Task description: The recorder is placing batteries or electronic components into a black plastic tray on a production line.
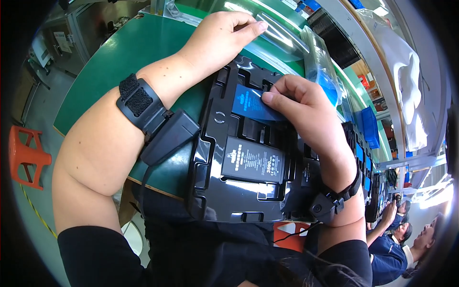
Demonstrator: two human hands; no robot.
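A black moulded plastic tray [217, 158] lies before me, tilted in the view, with flat batteries in its pockets. One dark grey battery [253, 160] with white print sits in the nearer pocket. In the farther pocket lies another battery covered by a shiny blue film [251, 103]. My right hand [301, 103] is over the tray, thumb and fingers closed at the blue film's right part. Past the tray's far edge, my left hand [234, 33] is raised with thumb and fingertip pinched together; whatever is between them is too small to make out.
The tray rests on a green table [114, 67]. Clear plastic sheets [282, 36] lie at the far side. Along the right are a shelf, a blue bin [369, 126] and more black trays. An orange stool [28, 155] stands at left; other people sit at far right.
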